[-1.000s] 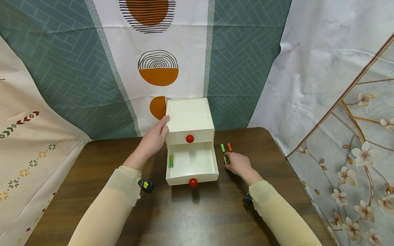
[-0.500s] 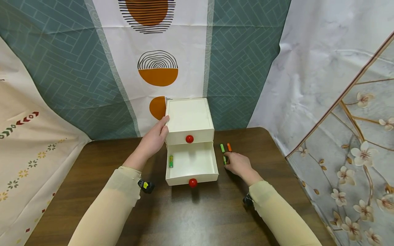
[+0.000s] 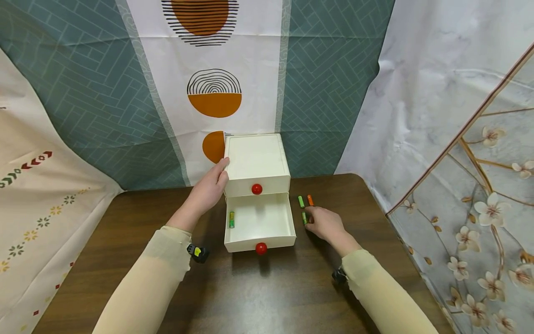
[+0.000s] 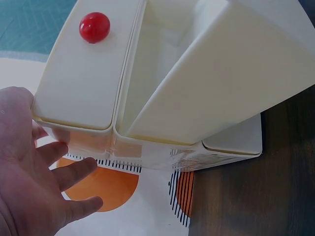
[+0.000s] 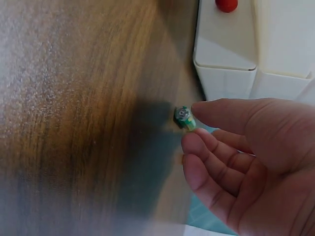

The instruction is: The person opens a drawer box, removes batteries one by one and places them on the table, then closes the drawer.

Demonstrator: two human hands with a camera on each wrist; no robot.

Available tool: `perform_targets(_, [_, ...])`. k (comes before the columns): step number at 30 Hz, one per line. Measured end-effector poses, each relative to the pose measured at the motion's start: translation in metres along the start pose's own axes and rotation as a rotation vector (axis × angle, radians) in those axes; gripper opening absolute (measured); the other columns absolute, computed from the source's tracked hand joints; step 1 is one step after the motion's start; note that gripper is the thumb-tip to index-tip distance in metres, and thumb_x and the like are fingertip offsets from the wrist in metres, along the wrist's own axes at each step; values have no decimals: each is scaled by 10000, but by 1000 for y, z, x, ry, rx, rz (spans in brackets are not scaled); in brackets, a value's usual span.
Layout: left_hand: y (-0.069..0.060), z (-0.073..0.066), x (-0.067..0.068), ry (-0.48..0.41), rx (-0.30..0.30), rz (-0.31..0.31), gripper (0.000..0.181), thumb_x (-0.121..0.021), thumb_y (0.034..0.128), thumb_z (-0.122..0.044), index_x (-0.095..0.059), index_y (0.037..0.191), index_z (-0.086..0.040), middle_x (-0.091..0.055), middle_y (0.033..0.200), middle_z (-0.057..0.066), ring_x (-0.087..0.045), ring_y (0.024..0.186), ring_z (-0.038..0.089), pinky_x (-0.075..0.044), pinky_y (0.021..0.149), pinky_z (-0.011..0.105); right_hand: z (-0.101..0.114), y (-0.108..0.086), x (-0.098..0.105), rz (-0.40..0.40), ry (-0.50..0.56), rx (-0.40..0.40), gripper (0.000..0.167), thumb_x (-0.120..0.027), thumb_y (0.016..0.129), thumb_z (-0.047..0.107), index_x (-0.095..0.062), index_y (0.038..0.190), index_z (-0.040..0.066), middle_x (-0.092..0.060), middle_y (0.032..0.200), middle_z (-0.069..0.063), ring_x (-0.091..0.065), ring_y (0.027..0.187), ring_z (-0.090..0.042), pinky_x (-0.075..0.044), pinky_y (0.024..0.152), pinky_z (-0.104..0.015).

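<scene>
A small white drawer cabinet (image 3: 256, 157) stands at the back of the table, its lower drawer (image 3: 267, 222) pulled out. One green battery (image 3: 232, 219) lies inside by the drawer's left wall. My left hand (image 3: 208, 185) rests against the cabinet's upper left edge; in the left wrist view several of its fingers reach out straight beside the casing. To the right of the drawer, my right hand (image 3: 325, 223) pinches another green battery (image 5: 185, 118) between thumb and fingertip, low over the tabletop. Just beyond lie a light green cylinder (image 3: 301, 201) and an orange one (image 3: 310, 200), probably batteries too.
The upper drawer with its red knob (image 3: 257, 189) is closed. A second red knob (image 3: 261, 248) sticks out from the lower drawer's front. Patterned cloth (image 3: 325, 93) hangs right behind the brown wooden table (image 3: 250, 297), with more cloth at both sides.
My right hand and forearm have shifted very slightly to the right, and more of the battery at the fingertips shows. The left hand and the cabinet look unmoved.
</scene>
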State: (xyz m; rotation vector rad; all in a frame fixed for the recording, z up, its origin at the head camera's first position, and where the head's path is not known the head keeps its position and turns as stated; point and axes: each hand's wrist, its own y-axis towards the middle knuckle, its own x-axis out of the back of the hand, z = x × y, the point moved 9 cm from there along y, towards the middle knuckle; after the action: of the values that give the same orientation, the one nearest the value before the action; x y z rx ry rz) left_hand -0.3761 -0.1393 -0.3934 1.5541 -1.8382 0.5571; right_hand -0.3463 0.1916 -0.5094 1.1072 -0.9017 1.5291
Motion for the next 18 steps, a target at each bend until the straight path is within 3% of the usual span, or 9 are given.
perform_targets(18, [1,1,-2,6,-3,2,656,-259,1176,-418,-191,1793,-205,-158,1844,49,-199,1684,307,-173,1343,556,21,-26,29,-72,12,78,521,-867,941,205,-720,1424,76,-704,940,38,-658,828,-155,-579,727,-435])
